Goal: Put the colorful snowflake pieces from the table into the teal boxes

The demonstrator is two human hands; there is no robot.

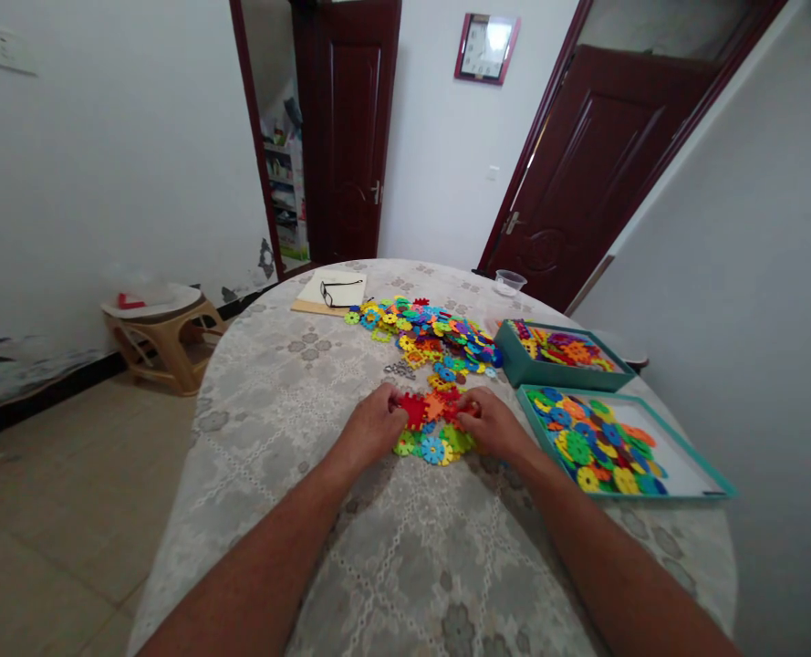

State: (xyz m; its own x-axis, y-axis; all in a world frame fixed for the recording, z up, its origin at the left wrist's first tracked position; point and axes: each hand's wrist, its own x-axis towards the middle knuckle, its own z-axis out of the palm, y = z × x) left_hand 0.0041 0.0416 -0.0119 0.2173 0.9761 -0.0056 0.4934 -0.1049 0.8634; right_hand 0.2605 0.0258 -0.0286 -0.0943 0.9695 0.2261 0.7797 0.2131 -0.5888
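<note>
My left hand (376, 423) and my right hand (493, 423) meet over a small joined cluster of plastic gear pieces (434, 422) on the round table (288, 401). Both hands have their fingers curled onto the cluster: the left pinches a red piece at its left end, the right grips the red and orange pieces at its right end. Green, yellow and blue pieces lie under the cluster against the cloth. Just beyond it spreads a loose heap of coloured gear pieces (427, 333).
Two teal box halves (692, 474) (514, 363) with more pieces sit at the right. Glasses (342, 292) rest on a notebook at the far side, next to a clear cup (510, 281). A low stool (162, 333) stands left of the table; dark doors behind.
</note>
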